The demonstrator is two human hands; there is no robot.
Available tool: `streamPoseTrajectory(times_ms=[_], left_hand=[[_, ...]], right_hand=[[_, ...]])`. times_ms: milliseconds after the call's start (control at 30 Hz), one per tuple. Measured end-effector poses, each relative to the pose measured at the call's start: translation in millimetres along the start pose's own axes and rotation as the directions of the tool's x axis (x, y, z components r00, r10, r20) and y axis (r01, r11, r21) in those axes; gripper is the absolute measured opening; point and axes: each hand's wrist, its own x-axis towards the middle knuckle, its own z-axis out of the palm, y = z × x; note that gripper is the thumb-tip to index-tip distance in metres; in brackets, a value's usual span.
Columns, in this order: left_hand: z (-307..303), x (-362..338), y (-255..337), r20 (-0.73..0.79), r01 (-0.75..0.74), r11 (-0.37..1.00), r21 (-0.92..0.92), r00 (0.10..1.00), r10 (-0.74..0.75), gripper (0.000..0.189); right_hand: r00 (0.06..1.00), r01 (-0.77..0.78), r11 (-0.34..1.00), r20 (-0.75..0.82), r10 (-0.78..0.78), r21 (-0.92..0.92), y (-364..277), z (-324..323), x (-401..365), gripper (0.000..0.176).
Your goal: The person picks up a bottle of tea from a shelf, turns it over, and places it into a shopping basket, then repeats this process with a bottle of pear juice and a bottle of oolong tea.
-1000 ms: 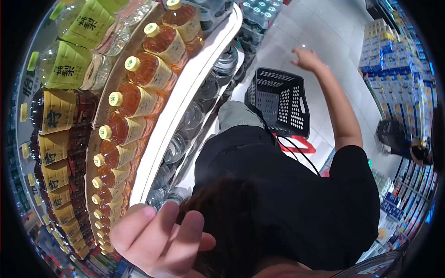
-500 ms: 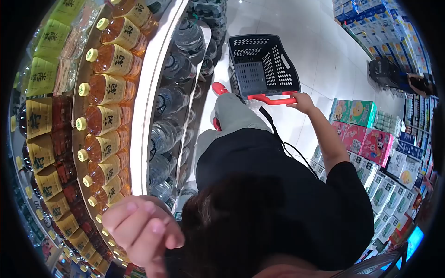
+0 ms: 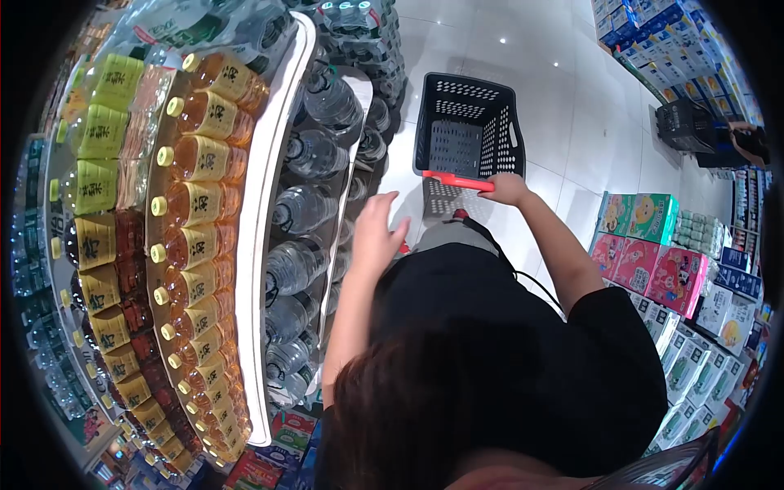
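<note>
A black shopping basket (image 3: 456, 149) with perforated walls stands on the floor in front of me. Its inside shows no goods. My right hand (image 3: 508, 189) is wrapped round the right end of its red handle (image 3: 457, 181). My left hand (image 3: 377, 235) is in the air left of my body, thumb and fingers apart, holding nothing. It is nearest to the large clear water bottles (image 3: 304, 208) on the lower shelf and does not appear to touch them.
On my left, a shelf with a white edge (image 3: 273, 163) carries rows of amber drink bottles (image 3: 204, 200). Stacked cartons (image 3: 678, 367) and pink packs (image 3: 674, 273) line the right side. Farther right, another person's arm (image 3: 747, 143) is near a dark basket (image 3: 682, 122).
My left hand has gone from a loosely curled pose near my head to lower and forward, its fingers now apart. The shelves have shifted in view; my right hand still grips the handle.
</note>
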Motion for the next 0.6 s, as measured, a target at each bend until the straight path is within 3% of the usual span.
streamPoseTrajectory(times_ms=[67,167,233,267,333,400,433,500,600], left_hand=[[59,29,-5,0.105,-0.051,0.996,0.071,0.993,0.043,0.052],[144,77,-11,0.159,-0.230,0.884,0.407,0.971,0.179,0.058],[175,115,-17,0.375,-0.342,0.804,0.486,0.913,0.161,0.062],[188,135,-16,0.475,-0.399,0.763,0.509,0.869,0.138,0.064],[214,176,-13,0.627,-0.393,0.727,0.563,0.777,-0.066,0.032],[241,202,-36,0.801,-0.497,0.700,0.512,0.571,-0.179,0.024],[239,211,-34,0.799,-0.471,0.732,0.492,0.579,-0.165,0.023],[229,226,-24,0.784,-0.406,0.790,0.460,0.603,-0.147,0.021],[236,252,-22,0.788,-0.440,0.784,0.437,0.608,-0.097,0.020]], right_hand=[[0.997,0.072,0.995,-0.034,-0.069,0.072,7,0,10,0.039],[0.993,0.114,0.982,-0.057,-0.107,0.153,13,-5,24,0.038],[0.992,0.126,0.970,-0.009,-0.127,0.208,16,-9,35,0.039],[0.989,0.132,0.966,0.041,-0.144,0.221,17,-13,39,0.041],[0.994,0.100,0.957,0.023,-0.111,0.271,17,-23,43,0.037],[0.997,0.068,0.943,0.011,-0.076,0.327,18,-30,45,0.033],[0.994,0.101,0.956,-0.068,-0.085,0.274,21,-35,45,0.033],[0.995,0.076,0.967,-0.078,-0.058,0.243,31,-31,62,0.033],[0.985,0.114,0.967,-0.153,-0.080,0.226,44,-46,76,0.032]])
